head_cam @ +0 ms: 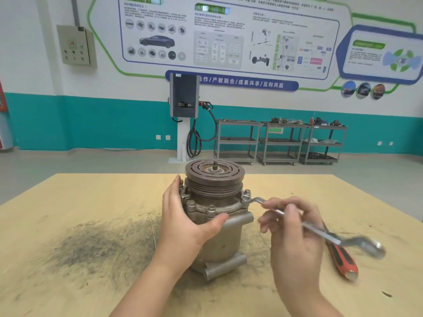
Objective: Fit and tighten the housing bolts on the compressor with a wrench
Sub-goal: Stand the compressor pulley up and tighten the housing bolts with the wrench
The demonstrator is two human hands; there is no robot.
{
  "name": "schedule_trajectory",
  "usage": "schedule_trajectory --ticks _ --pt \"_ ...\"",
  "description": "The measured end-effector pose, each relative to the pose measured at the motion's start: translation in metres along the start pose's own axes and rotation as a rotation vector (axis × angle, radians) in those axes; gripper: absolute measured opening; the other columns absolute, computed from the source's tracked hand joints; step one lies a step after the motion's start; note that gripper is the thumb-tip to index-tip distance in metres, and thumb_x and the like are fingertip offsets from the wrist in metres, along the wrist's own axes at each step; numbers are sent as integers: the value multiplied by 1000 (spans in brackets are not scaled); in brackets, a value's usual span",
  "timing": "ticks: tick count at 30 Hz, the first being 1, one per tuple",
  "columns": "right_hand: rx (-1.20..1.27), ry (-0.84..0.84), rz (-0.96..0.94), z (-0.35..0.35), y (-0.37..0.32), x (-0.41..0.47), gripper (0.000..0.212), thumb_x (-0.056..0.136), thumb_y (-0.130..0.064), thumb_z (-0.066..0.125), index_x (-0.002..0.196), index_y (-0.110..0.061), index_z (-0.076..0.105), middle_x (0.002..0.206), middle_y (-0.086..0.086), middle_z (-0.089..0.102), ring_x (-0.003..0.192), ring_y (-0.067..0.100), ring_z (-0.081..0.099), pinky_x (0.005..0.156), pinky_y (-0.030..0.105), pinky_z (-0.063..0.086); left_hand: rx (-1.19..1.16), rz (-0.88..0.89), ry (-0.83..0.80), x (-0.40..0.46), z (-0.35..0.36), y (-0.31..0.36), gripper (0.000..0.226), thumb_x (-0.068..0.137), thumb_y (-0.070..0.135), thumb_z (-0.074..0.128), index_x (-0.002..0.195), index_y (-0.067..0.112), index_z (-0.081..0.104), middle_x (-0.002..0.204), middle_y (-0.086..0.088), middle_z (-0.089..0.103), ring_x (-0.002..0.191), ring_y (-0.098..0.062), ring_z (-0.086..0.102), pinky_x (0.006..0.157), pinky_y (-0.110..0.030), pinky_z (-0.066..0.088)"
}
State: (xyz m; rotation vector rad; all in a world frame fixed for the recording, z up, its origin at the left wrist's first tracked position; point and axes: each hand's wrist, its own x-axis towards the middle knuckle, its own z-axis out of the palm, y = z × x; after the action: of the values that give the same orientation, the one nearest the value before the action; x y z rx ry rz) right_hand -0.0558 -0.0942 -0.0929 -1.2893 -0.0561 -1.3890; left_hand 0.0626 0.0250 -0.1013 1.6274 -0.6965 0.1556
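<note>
From the head view, the compressor [215,216] stands upright on the table [68,225], and the left hand [183,221] grips its housing with curled fingers and thumb. The right hand [290,227] pinches the wrench [320,232], whose far end seems to sit on a bolt [246,199] at the flange, though blur hides the contact. A screwdriver [341,257] lies just beside, under the wrench.

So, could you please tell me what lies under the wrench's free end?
Under the wrench, a red-and-black handled tool lies on the table. Its working end is hidden behind the right hand.
</note>
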Motion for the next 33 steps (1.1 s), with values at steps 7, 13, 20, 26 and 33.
schedule_trajectory --ticks 7,13,20,26,33 --pt "-86 2 -166 6 -12 5 22 98 -24 42 92 -41 55 86 4 69 70 23 63 65 28 49 105 -22 82 -8 4 11 126 49 78 63 155 32 13 151 16 24 142 -6 24 117 -34 27" --pt "-477 -178 25 -20 -6 46 29 96 -17 57 87 -43 66 87 -4 62 75 1 55 68 8 41 -22 -20 237 -21 -4 14 88 78 82 46 147 31 27 134 17 39 130 0 39 109 -28 36" --pt "-522 -433 284 9 22 65 14 91 -23 66 92 -36 72 94 13 61 76 -1 53 69 9 38 -323 -73 204 -10 -32 -5 28 82 38 62 105 26 68 98 12 73 87 1 68 67 -14 54" --pt "-342 -564 394 4 37 69 15 92 -16 65 101 -21 76 97 -3 75 88 2 67 73 13 47 -448 -123 217 5 -38 -13 23 64 45 77 84 34 79 106 14 73 106 -3 65 86 -20 47" --pt "-240 -501 524 8 43 76 10 86 -7 68 92 -8 77 94 10 75 99 30 67 94 47 50 -679 -182 145 12 -39 -17 26 57 35 84 80 22 82 124 5 70 122 -7 61 101 -31 42"
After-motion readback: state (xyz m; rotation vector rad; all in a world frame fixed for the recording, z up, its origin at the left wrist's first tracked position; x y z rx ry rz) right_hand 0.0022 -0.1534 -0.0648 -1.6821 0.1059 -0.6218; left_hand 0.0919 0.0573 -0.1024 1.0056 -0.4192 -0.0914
